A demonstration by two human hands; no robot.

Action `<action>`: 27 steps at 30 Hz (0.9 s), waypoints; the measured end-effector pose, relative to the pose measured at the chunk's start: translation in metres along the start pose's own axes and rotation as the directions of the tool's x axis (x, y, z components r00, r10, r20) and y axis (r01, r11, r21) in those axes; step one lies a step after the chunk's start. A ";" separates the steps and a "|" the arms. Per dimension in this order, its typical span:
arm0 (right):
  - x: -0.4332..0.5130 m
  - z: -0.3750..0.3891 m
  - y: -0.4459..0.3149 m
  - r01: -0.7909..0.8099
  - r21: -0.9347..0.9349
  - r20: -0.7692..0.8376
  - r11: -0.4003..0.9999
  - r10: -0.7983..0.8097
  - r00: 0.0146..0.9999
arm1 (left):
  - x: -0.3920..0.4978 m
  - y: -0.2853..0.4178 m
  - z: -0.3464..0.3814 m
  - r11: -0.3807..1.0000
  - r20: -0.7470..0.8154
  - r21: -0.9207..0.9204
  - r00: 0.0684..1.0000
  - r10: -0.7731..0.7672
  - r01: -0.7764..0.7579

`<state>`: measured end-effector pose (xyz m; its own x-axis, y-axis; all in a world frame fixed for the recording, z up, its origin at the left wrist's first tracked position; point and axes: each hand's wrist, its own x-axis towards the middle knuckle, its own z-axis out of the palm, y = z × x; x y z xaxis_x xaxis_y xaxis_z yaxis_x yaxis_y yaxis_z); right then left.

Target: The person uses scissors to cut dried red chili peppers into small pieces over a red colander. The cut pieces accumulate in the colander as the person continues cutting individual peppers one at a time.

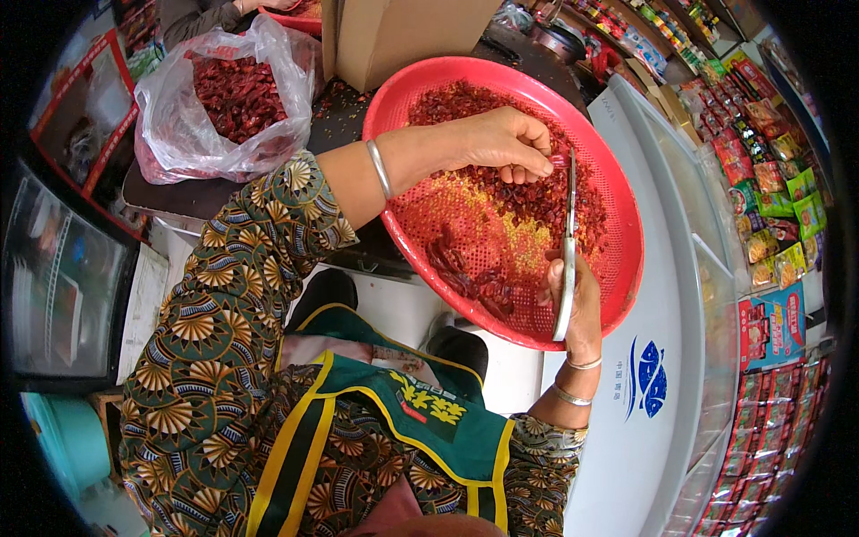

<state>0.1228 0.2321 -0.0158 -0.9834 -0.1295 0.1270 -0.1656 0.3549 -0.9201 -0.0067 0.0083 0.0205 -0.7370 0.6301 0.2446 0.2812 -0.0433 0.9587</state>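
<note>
Over the red perforated plastic basket (pixel 607 168), my left hand (pixel 513 144) pinches a dried red chili pepper (pixel 558 161). My right hand (pixel 580 302) grips a pair of scissors (pixel 569 258) with pale handles, its blades pointing away from me and reaching up beside the chili. Cut chili pieces (pixel 456 101) cover the far and right parts of the basket. Yellow seeds (pixel 523 241) are spread through its middle. Whole dried chilies (pixel 473 278) lie in a small heap at the near side.
A clear plastic bag (pixel 164 127) full of dried chilies (pixel 238 97) stands on the dark table to the left. Behind the basket rises a cardboard box (pixel 409 40). A white chest freezer (pixel 631 282) is at the right, before packaged goods (pixel 765 174). Another person's sleeve (pixel 194 23) shows at top left.
</note>
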 end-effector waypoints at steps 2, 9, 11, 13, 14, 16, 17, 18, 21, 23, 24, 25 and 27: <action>-0.001 -0.002 -0.003 -0.052 -0.042 0.008 0.998 0.052 0.999 | 0.000 -0.001 -0.001 1.000 -0.008 0.001 1.000 0.004 -0.004; 0.002 -0.004 0.002 -0.013 -0.136 -0.007 0.991 0.012 1.000 | -0.005 -0.001 -0.003 0.989 0.051 -0.140 0.998 -0.040 0.047; 0.003 -0.004 0.003 -0.016 -0.155 -0.016 0.988 0.014 1.000 | -0.004 -0.001 -0.005 0.978 0.071 -0.198 0.996 -0.054 0.067; 0.004 -0.003 0.002 0.001 -0.175 -0.029 0.985 -0.007 1.000 | -0.004 0.000 -0.006 0.971 0.052 -0.231 0.997 -0.049 0.060; 0.004 -0.002 0.001 0.022 -0.189 -0.040 0.982 -0.030 0.999 | -0.004 0.000 -0.006 0.967 0.044 -0.247 0.998 -0.046 0.056; 0.005 -0.002 0.001 0.051 -0.224 -0.052 0.973 -0.064 0.997 | -0.003 -0.001 -0.008 0.978 0.023 -0.209 0.999 -0.023 0.028; 0.006 -0.004 0.004 0.055 -0.245 -0.053 0.968 -0.070 0.996 | -0.003 -0.002 -0.008 0.982 0.015 -0.189 1.000 -0.011 0.014; 0.006 -0.004 0.006 0.060 -0.260 -0.054 0.964 -0.077 0.996 | -0.002 -0.003 -0.007 0.982 0.013 -0.190 1.000 -0.012 0.014; 0.006 -0.001 0.000 0.042 -0.264 -0.064 0.963 -0.061 0.996 | -0.002 -0.006 -0.005 0.983 0.022 -0.185 1.000 -0.014 0.018; 0.007 0.002 -0.001 0.105 -0.242 -0.073 0.965 -0.126 0.989 | -0.002 -0.006 -0.004 0.984 0.044 -0.174 0.999 -0.017 0.024; 0.007 0.002 -0.001 0.133 -0.231 -0.077 0.964 -0.154 0.985 | -0.001 -0.007 -0.004 0.983 0.066 -0.182 0.998 -0.004 0.016; 0.008 0.002 -0.001 0.123 -0.252 -0.077 0.960 -0.147 0.986 | 0.000 -0.007 -0.004 0.981 0.064 -0.194 0.998 0.003 0.010; 0.009 0.002 -0.001 0.108 -0.291 -0.073 0.951 -0.135 0.988 | -0.001 -0.007 -0.003 0.977 0.055 -0.214 0.998 0.015 -0.003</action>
<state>0.1138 0.2289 -0.0142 -0.9549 -0.1085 0.2766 -0.2855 0.5926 -0.7532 -0.0101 0.0054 0.0137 -0.6976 0.6713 0.2505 0.1449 -0.2102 0.9669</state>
